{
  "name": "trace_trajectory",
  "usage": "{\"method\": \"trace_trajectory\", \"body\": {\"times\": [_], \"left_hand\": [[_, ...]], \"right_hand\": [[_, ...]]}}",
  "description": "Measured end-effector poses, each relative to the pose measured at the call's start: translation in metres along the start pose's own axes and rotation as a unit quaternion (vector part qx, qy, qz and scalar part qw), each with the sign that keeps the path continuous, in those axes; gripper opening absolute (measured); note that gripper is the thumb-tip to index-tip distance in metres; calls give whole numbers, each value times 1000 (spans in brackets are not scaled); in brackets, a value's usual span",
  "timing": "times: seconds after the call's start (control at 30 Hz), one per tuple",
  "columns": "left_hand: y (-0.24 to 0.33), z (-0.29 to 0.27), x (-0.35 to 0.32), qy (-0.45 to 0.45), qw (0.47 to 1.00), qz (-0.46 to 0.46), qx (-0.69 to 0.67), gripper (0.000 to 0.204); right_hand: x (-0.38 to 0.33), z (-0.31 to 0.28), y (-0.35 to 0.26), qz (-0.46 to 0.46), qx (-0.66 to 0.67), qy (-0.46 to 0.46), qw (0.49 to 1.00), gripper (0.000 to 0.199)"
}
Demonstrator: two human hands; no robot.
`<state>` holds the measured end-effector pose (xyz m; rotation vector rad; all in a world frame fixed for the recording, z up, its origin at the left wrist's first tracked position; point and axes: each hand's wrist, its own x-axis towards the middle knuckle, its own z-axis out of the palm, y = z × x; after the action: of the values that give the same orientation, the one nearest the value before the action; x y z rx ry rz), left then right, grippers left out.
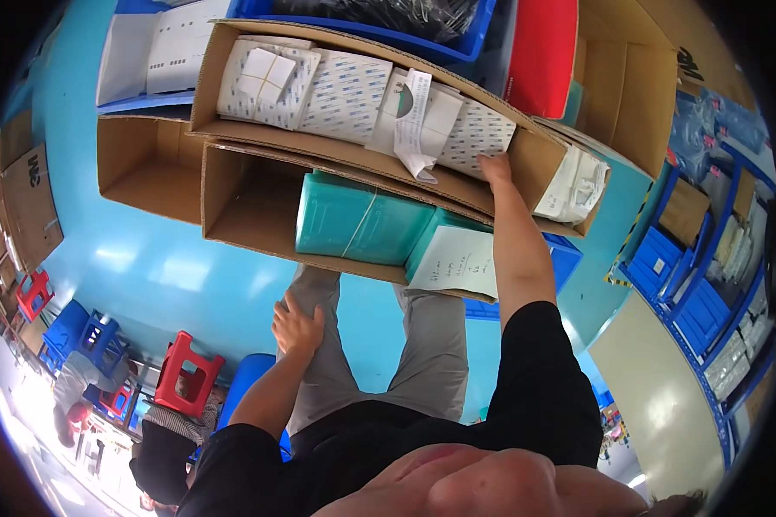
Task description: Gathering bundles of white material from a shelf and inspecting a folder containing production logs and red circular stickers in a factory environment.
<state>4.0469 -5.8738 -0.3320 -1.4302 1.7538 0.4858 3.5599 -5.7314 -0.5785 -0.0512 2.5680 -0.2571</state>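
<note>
My right hand reaches into a long cardboard box and grips the right end of a stack of white sheets with small blue print. Some of its fingers are hidden by the stack's end. More printed sheets lie to the left in the same box, with a small banded white stack and a crumpled paper strip on top. My left hand lies beside my left knee, fingers apart and holding nothing. In the nearer cardboard box stand green plastic sheets tied with a band, beside a handwritten paper.
Blue bins and a red bin stand behind the boxes. Another cardboard box is at the left. A blue rack holds parts at the right. Stools and other people are at the lower left.
</note>
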Motion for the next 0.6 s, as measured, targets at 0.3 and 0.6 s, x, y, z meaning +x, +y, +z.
{"method": "trace_trajectory", "body": {"times": [0.3,0.6], "left_hand": [[1,4,3,-13,1000,12,17,75],[1,5,6,13,999,29,21,73]], "right_hand": [[-36,-2,-70,-76,73,-76,992,52],[-33,33,-109,-40,207,-150,966,47]]}}
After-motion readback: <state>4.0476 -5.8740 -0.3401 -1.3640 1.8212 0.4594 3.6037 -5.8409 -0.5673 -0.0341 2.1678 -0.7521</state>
